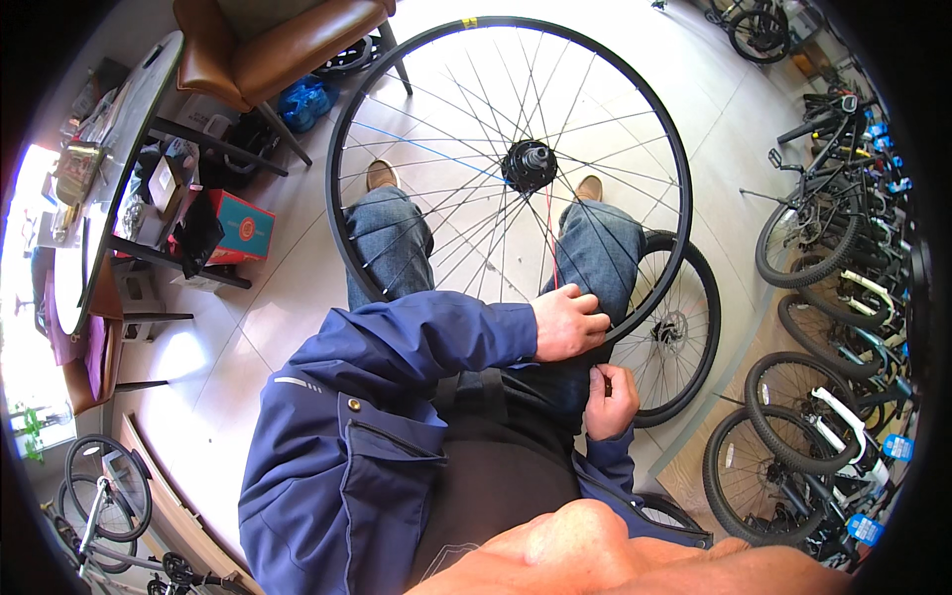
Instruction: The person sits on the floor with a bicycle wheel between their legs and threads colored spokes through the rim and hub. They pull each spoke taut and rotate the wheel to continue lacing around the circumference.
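Observation:
A bare bicycle wheel [336, 178], with a black rim and no tire, leans over my lap and legs. Thin dark spokes run to its black hub [529, 166]; one blue spoke [436, 153] and one red spoke [551, 233] stand out. My left hand [569, 323] reaches across with curled fingers over the near part of the rim, where the red spoke ends. The hand and sleeve hide that stretch of rim. Just outside the rim, my right hand [610, 401] is closed, thumb against bent fingers. What it pinches is hidden.
Another wheel with a tire [706, 337] stands by my right leg. Many bicycles [808, 228] line the right side. At the left are a cluttered table [149, 99], a brown chair [268, 59] and a red and teal box [243, 226]. One bicycle [104, 506] stands at lower left.

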A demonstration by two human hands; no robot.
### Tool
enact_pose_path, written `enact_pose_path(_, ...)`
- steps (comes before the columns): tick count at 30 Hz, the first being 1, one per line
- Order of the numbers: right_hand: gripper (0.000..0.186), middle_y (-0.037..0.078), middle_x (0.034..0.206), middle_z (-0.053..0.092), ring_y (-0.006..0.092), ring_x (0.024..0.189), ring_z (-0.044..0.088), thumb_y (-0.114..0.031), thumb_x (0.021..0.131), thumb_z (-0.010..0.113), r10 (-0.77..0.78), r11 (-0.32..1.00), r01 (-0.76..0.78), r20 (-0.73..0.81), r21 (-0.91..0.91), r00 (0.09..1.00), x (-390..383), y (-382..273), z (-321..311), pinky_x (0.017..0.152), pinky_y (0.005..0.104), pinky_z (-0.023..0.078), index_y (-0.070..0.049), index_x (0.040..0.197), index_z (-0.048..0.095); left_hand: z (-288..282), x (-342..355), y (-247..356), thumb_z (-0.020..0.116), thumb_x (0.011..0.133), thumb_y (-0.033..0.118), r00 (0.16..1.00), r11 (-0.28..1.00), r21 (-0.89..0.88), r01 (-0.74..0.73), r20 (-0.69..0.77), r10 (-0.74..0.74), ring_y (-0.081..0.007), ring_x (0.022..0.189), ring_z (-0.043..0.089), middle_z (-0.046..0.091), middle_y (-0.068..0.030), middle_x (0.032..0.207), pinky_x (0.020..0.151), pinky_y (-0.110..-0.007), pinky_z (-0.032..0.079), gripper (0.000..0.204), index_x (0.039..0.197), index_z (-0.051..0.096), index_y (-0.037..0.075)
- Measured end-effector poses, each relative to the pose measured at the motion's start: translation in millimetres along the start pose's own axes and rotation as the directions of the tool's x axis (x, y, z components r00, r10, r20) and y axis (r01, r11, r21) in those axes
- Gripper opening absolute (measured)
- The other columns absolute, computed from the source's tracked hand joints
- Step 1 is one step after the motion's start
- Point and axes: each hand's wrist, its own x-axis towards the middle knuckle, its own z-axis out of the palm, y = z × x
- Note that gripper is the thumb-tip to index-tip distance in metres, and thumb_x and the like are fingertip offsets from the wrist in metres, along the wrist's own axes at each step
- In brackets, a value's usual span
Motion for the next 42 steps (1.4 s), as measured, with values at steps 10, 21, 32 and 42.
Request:
enact_pose_path(10,0.016,0.01,0.089,0.072,0.0232,0.077,0.068,-0.014,0.107,0.081,0.038,0.998,-0.04,0.036,0.053,0.999,-2.6,16.6,-3.0,0.074,0.0369,0.054,0.0,0.105,0.074,-1.5,0.1,1.5,0.07,0.09,0.034,1.0,1.0,0.024,0.014,0.022,-0.015,-0.0187,0.102,0.062,0.061,0.0061,0.103,0.082,-0.038,0.047,0.021,0.106,0.08,0.024)
enact_pose_path(21,0.011,-0.002,0.086,0.073,0.0071,0.08,0.063,-0.01,0.102,0.086,0.31,0.815,-0.519,0.564,0.256,0.765,-4.3,61.3,-24.6,0.076,0.0276,0.054,-0.002,0.103,0.078,2.0,-2.2,0.4,0.069,0.09,0.035,1.0,1.0,-0.002,0.027,-0.001,-0.027,-0.0192,0.101,0.062,0.061,0.0051,0.103,0.084,-0.038,0.048,0.022,0.105,0.08,0.024)
enact_pose_path(32,0.015,-0.004,0.098,0.066,0.0028,0.082,0.055,-0.015,0.116,0.067,0.156,0.765,-0.374,0.412,0.525,0.898,98.4,2.2,-40.2,0.076,0.0213,0.046,-0.003,0.123,0.071,-79.4,-6.3,-36.4,0.088,0.085,0.005,0.859,0.826,-0.483,0.292,-0.247,-0.448,-0.0332,0.098,0.072,0.074,-0.0101,0.107,0.084,-0.043,0.06,0.026,0.108,0.077,0.01)
enact_pose_path(42,0.048,0.006,0.152,0.068,-0.0001,0.072,0.043,-0.017,0.118,0.061,0.031,0.453,-0.684,0.756,0.572,0.654,212.9,-82.3,45.9,0.056,0.0165,0.034,-0.002,0.164,0.056,-116.6,-52.7,-61.7,0.08,0.102,0.014,0.444,0.515,-0.385,0.766,-0.264,-0.857,-0.0403,0.114,0.078,0.08,-0.0203,0.12,0.098,-0.044,0.062,0.031,0.131,0.074,0.002)
